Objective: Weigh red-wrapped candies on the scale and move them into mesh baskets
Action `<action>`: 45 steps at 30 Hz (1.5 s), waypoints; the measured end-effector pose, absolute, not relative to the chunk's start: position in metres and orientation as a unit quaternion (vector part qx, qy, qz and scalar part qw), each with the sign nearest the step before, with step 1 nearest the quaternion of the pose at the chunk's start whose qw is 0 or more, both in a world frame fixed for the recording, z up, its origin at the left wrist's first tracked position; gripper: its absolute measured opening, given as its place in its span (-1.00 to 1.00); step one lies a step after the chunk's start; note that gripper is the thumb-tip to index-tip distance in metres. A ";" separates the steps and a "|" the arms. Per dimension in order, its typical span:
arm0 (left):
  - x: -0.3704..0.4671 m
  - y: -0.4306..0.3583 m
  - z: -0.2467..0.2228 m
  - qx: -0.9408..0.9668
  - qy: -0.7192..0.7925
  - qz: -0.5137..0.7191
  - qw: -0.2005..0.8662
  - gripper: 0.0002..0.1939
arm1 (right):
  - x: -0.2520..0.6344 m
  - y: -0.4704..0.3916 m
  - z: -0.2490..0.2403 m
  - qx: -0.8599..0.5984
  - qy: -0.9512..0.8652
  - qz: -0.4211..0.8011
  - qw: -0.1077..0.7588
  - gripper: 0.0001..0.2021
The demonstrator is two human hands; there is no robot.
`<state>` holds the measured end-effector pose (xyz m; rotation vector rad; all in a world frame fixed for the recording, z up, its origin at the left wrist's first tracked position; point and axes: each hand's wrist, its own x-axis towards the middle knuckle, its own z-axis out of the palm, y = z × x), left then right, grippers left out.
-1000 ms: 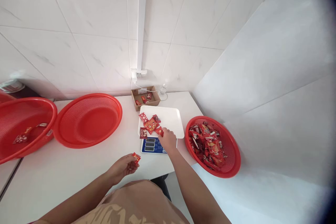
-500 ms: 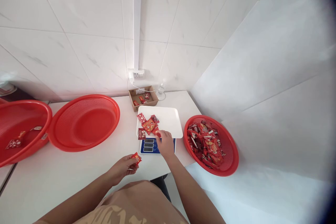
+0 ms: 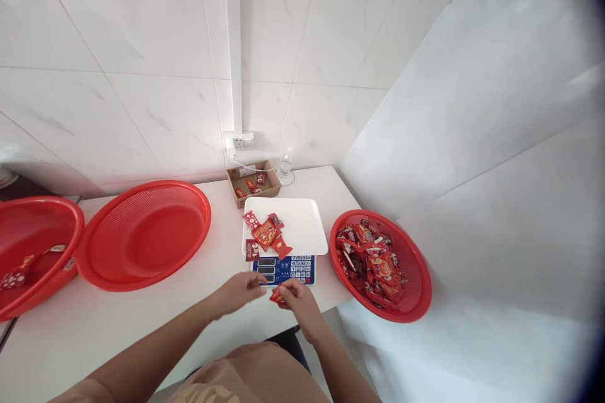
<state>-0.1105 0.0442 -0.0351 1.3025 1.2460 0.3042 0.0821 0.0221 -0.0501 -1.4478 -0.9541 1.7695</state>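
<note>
My right hand pinches a small red snack packet in front of the scale. Just left of it, my left hand is empty, its fingers loosely stretched towards the packet. Beyond both hands stands a digital scale with a blue keypad panel and a white tray on top. Several red and dark red packets lie grouped on the tray's left side, among them a larger red packet in the middle and a dark red one at the front left corner.
At the right, a red basket holds a heap of packets. A red basket stands left of the scale, and another red basket with a few packets is farther left. Behind the tray are a cardboard box with several packets and a white cable.
My right hand has drawn back from the tray and now holds the small packet that was in my left hand. The left hand has let go and moved slightly right.
</note>
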 end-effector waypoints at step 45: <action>-0.102 0.129 -0.061 0.785 0.573 0.002 0.233 -0.24 | 0.135 0.000 -0.050 -0.607 -0.251 0.657 0.370 -0.61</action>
